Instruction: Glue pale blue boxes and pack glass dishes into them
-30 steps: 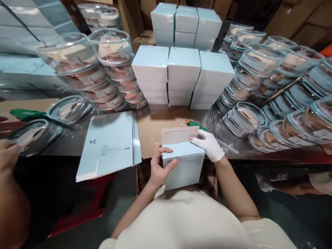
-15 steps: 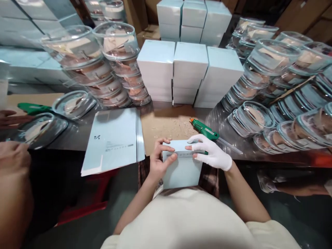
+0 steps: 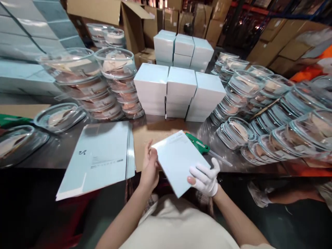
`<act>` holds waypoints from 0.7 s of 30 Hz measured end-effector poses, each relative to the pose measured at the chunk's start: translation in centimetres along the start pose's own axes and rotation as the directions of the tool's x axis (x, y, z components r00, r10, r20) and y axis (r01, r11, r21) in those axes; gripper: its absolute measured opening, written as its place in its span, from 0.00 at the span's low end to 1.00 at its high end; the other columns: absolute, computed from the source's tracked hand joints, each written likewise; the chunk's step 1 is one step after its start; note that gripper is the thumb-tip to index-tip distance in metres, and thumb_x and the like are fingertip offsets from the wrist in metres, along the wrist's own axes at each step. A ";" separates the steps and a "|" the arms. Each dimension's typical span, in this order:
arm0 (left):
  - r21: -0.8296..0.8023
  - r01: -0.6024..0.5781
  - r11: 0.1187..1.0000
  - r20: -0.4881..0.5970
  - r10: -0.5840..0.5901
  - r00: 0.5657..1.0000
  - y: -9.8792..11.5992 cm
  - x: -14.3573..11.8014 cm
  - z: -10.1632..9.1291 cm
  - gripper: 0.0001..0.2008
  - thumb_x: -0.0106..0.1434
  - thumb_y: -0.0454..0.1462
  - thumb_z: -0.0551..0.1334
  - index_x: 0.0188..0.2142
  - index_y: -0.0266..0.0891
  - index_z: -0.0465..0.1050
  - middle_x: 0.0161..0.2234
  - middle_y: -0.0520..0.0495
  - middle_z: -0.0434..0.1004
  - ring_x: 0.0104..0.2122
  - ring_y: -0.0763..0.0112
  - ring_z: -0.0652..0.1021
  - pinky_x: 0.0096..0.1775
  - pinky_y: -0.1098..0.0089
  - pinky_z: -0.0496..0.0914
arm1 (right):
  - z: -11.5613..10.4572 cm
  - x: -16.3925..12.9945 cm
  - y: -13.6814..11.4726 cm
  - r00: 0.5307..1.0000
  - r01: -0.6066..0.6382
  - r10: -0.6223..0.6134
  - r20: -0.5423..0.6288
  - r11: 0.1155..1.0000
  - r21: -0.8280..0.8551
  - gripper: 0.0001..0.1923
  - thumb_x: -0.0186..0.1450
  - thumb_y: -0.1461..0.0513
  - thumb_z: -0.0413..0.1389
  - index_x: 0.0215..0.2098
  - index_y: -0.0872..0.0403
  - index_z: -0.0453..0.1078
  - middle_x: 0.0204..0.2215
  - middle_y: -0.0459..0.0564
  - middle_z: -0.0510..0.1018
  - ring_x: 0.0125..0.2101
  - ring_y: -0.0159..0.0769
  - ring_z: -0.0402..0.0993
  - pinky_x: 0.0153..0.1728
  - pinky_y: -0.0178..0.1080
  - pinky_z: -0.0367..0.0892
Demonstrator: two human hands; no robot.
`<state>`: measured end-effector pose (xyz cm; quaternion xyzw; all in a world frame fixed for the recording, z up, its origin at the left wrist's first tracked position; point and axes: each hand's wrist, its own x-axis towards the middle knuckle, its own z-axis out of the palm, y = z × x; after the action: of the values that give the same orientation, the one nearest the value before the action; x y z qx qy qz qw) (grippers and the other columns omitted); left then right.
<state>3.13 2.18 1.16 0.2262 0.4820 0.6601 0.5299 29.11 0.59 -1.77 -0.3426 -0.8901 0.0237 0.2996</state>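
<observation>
I hold a closed pale blue box (image 3: 178,162) tilted above the table's near edge. My bare left hand (image 3: 149,170) grips its left side. My right hand (image 3: 205,179), in a white glove, grips its lower right corner. A green glue gun (image 3: 198,144) lies on the table just behind the box, partly hidden by it. A brown cardboard sheet (image 3: 149,133) lies under the box's far end.
A stack of flat blue carton blanks (image 3: 100,155) lies to the left. Stacked blue boxes (image 3: 181,90) stand behind. Piles of clear lidded glass containers (image 3: 114,79) flank them, with more containers (image 3: 261,114) on the right. Another person's foot (image 3: 259,193) shows below the table at right.
The box's flap was pressed shut, then both hands lifted and turned the box so a broad face tilts upward. The other person's hands at left have left the view.
</observation>
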 end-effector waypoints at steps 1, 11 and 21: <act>0.009 -0.054 0.998 0.028 0.054 0.998 -0.2 -0.1 -0.2 0.44 0.60 0.68 0.63 0.68 0.53 0.60 0.64 0.35 0.72 0.60 0.52 0.78 0.47 0.60 0.79 | -1.5 1.0 1.1 0.996 -0.023 0.019 -0.085 0.999 -0.042 0.08 0.63 0.52 0.68 0.40 0.32 0.78 0.41 0.39 0.85 0.48 0.46 0.80 0.73 0.69 0.40; 0.518 -0.413 0.749 0.241 0.335 0.911 1.4 -3.2 -3.8 0.33 0.64 0.51 0.70 0.65 0.48 0.68 0.64 0.37 0.74 0.63 0.50 0.76 0.61 0.47 0.73 | -15.2 26.1 14.3 0.928 -0.332 0.181 -0.325 0.796 -0.506 0.36 0.65 0.56 0.66 0.67 0.55 0.63 0.70 0.57 0.66 0.71 0.54 0.53 0.73 0.62 0.42; 0.942 0.043 0.332 -0.257 0.636 0.727 11.1 3.8 -15.9 0.37 0.60 0.60 0.68 0.58 0.37 0.73 0.58 0.29 0.77 0.62 0.27 0.73 0.61 0.28 0.64 | -15.2 27.6 17.2 0.966 -0.250 0.181 -0.185 0.834 -0.491 0.37 0.67 0.55 0.65 0.69 0.58 0.61 0.69 0.64 0.65 0.67 0.56 0.58 0.67 0.57 0.54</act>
<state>-16.36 -0.30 3.20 0.3471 0.8432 0.4106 -0.0039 31.56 28.54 20.74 -0.5086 -0.7985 -0.2018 0.2510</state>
